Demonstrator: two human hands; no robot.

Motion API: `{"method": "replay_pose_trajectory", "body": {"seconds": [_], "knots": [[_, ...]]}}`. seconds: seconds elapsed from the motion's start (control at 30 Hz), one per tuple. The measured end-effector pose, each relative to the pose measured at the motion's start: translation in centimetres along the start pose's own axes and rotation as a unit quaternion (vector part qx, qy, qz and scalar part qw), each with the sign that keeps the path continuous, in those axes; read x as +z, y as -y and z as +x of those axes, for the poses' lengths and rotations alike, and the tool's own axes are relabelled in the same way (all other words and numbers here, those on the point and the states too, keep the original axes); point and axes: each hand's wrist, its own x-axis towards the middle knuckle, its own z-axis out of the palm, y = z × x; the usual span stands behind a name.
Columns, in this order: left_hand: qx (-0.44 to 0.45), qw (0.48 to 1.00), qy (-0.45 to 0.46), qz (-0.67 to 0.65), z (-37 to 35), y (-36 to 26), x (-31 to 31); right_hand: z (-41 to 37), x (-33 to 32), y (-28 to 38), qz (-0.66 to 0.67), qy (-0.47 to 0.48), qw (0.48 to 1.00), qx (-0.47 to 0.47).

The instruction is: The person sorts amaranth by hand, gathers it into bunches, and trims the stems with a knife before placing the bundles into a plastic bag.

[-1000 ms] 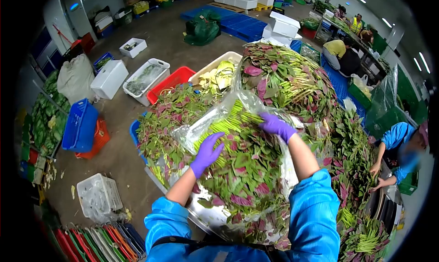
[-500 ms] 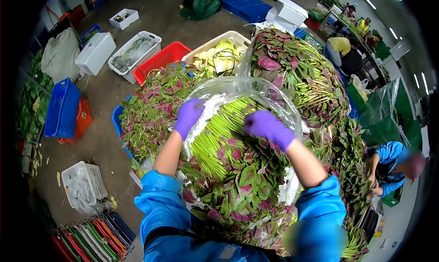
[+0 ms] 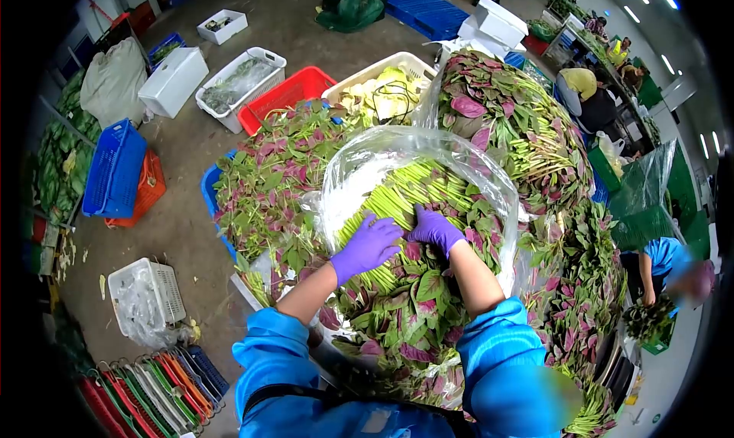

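The leafy stems (image 3: 417,184) lie inside a clear plastic bag (image 3: 495,179), directly under both hands, their long axis slanting from the far left toward the near right, pale ends farther out. The left hand (image 3: 368,248) rests on their near-left part, fingers spread; the right hand (image 3: 436,230) touches them nearer the leaves, fingers bent, its grip impossible to tell. Loose greens (image 3: 267,182) lie left of the bag; a heaped bundle (image 3: 512,117) stands beyond, to the right.
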Motion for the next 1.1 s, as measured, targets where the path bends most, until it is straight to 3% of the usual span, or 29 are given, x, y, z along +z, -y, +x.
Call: {"method": "replay_pose_trajectory", "body": {"seconds": [0.13,0.33,0.47,0.57,0.63,0.73,0.8,0.87,0.97,1.07,1.1], "knots": [[-0.039,0.998,0.054,0.013,-1.1,-0.9,0.0,0.8,0.1,-0.3,-0.025,-0.033,0.999,0.03],[-0.057,0.998,0.023,-0.02,-2.2,-0.7,-0.1,1.2,0.4,-0.8,0.014,-0.012,0.999,0.044],[-0.051,0.999,0.004,0.019,-0.9,-0.9,1.2,0.6,1.3,0.3,-0.039,0.004,0.997,0.069],[-0.061,0.994,0.067,0.066,-0.6,-0.9,1.8,0.6,1.2,0.2,-0.069,-0.018,0.995,0.069],[-0.071,0.99,0.097,0.069,-0.8,-1.0,1.0,1.0,0.9,-0.9,-0.134,-0.101,0.985,0.027],[-0.084,0.986,0.123,0.068,-1.0,-1.2,0.2,-0.8,-3.7,-2.6,0.025,-0.064,0.998,-0.01],[-0.11,0.984,0.141,0.019,-0.5,-1.2,0.0,0.0,-4.0,-6.4,0.191,-0.065,0.975,-0.097],[-0.116,0.988,0.098,-0.012,0.7,-1.4,0.7,0.2,-3.9,-8.0,0.195,-0.066,0.973,-0.103],[-0.105,0.993,0.02,0.042,3.0,-1.6,2.3,-0.4,-3.7,-7.7,0.235,0.022,0.959,-0.158],[-0.172,0.953,0.231,0.097,6.2,-2.5,2.1,-1.9,-4.2,-4.6,0.23,0.08,0.963,-0.114],[-0.169,0.953,0.23,0.098,6.0,-2.1,3.2,-2.2,-4.3,-3.8,0.215,0.074,0.967,-0.119]]}}
